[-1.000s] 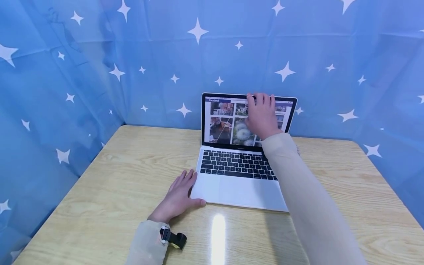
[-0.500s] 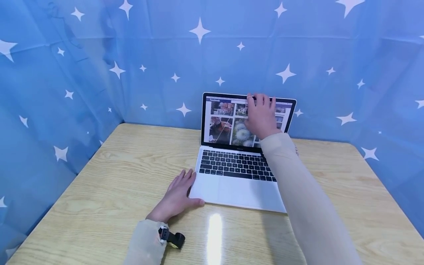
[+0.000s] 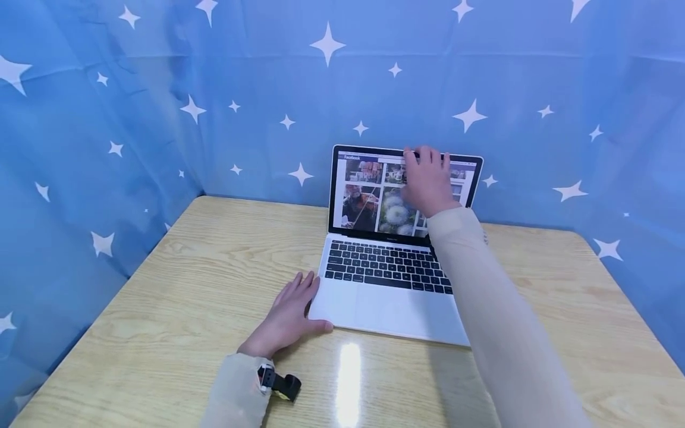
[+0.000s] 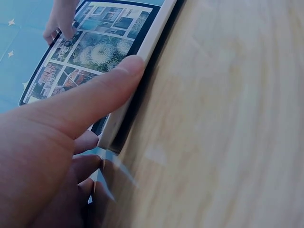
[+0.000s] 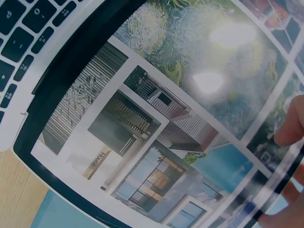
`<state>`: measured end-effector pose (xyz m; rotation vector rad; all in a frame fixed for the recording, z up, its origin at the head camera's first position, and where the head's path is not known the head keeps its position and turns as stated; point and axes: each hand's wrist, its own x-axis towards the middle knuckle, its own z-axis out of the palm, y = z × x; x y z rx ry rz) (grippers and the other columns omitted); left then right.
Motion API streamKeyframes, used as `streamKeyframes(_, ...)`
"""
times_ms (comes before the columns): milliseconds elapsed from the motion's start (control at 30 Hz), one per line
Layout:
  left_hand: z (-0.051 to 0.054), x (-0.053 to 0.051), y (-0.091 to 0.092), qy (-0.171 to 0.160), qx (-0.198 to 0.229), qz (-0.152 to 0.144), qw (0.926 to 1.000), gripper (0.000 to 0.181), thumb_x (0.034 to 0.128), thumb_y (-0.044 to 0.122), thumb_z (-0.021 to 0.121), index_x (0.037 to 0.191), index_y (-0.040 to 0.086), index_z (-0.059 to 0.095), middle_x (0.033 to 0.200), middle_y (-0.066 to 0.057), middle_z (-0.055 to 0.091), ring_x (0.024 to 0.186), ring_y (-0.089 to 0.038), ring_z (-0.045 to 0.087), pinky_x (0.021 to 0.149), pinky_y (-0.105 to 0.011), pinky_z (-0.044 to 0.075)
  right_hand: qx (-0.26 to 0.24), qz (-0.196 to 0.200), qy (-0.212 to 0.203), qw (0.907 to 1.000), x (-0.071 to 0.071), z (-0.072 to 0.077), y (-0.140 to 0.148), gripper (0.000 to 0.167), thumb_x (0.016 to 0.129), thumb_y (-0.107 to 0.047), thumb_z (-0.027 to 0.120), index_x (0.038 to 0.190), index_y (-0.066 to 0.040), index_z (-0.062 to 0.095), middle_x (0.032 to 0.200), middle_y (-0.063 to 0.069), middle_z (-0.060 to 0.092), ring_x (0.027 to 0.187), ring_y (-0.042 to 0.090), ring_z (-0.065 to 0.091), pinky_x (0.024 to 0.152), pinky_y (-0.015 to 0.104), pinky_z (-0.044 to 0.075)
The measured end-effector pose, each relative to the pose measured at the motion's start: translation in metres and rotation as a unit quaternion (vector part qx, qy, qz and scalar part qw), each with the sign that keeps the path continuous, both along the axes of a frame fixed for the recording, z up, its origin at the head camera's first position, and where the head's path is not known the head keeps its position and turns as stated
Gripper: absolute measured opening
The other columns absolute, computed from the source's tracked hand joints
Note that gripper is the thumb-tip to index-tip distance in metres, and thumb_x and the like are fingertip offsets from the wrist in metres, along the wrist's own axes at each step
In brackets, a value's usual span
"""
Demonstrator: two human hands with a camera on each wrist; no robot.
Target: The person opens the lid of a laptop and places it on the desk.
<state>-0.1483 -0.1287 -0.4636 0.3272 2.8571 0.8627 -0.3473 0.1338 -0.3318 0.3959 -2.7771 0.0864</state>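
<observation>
An open silver laptop point(image 3: 369, 306) stands on the wooden table, its screen point(image 3: 361, 205) tilted back and lit with a page of photos. My left hand point(image 3: 283, 318) rests at the laptop's near left corner. Its thumb point(image 4: 97, 102) lies against the front edge and its fingers are along the left side. My right hand point(image 3: 429, 184) holds the top edge of the screen, right of its middle. The fingertips reach over the rim and the thumb point(image 5: 292, 126) is on the screen side. My right sleeve hides part of the keyboard point(image 3: 382, 267).
The wooden table point(image 3: 187, 309) extends to both sides and in front of the laptop. A blue curtain point(image 3: 257, 71) with white stars hangs behind it and at the left. A black strap device point(image 3: 280, 383) sits on my left wrist.
The head view has shifted slightly. Both hands keep their places on the laptop, and the screen's tilt shows no clear change.
</observation>
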Motion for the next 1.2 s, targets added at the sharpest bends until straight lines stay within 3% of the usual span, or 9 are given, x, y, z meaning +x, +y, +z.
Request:
streamKeyframes(267, -0.001, -0.002, 0.003, 0.001, -0.007, -0.015, 0.9999, 0.098, 0.0675, 0.060, 0.063, 0.142, 0.011, 0.022, 0.148, -0.005, 0.010, 0.135, -0.023, -0.002, 0.108, -0.042, 0.001, -0.001, 0.004, -0.012, 0.9999, 0.002, 0.002, 0.009, 0.076, 0.079, -0.007, 0.057, 0.143, -0.009, 0.016, 0.138, 0.020, 0.023, 0.128, 0.039, 0.017, 0.103, 0.057, -0.001)
streamKeyframes(600, -0.008, -0.008, 0.000, -0.005, 0.002, -0.016, 0.9999, 0.099, 0.0663, 0.061, 0.064, 0.142, 0.011, 0.023, 0.148, -0.005, 0.009, 0.135, -0.024, -0.002, 0.107, -0.043, 0.000, 0.003, -0.003, 0.005, 1.0000, 0.008, -0.002, 0.005, 0.076, 0.079, -0.017, 0.062, 0.142, -0.009, 0.019, 0.136, 0.017, 0.027, 0.126, 0.036, 0.020, 0.102, 0.059, 0.001)
streamKeyframes(867, -0.009, -0.014, -0.001, -0.017, -0.004, -0.025, 0.9995, 0.099, 0.0674, 0.062, 0.062, 0.142, 0.012, 0.021, 0.148, -0.004, 0.008, 0.135, -0.023, -0.001, 0.107, -0.043, 0.001, 0.020, 0.029, 0.010, 0.9993, 0.017, -0.008, 0.015, 0.083, 0.081, -0.025, 0.064, 0.144, -0.011, 0.011, 0.147, 0.015, 0.012, 0.134, 0.031, 0.004, 0.105, 0.055, 0.004)
streamKeyframes(1100, -0.006, -0.016, -0.008, -0.028, 0.010, -0.027, 0.9992, 0.085, 0.0755, 0.056, 0.059, 0.141, 0.014, 0.025, 0.148, -0.002, 0.012, 0.135, -0.023, 0.002, 0.107, -0.047, 0.006, 0.039, 0.070, 0.007, 0.9967, 0.038, -0.008, 0.027, 0.075, 0.082, -0.022, 0.063, 0.143, -0.011, 0.020, 0.149, 0.012, -0.007, 0.134, 0.027, -0.008, 0.105, 0.052, 0.012)
streamKeyframes(1200, -0.005, -0.017, -0.014, -0.029, 0.025, -0.018, 0.9991, 0.078, 0.0781, 0.051, 0.059, 0.140, 0.015, 0.029, 0.148, -0.002, 0.016, 0.135, -0.023, 0.005, 0.106, -0.049, 0.009, 0.041, 0.079, 0.003, 0.9960, 0.052, -0.007, 0.037, 0.067, 0.083, -0.020, 0.061, 0.140, -0.009, 0.028, 0.149, 0.013, -0.004, 0.134, 0.028, -0.004, 0.105, 0.051, 0.012)
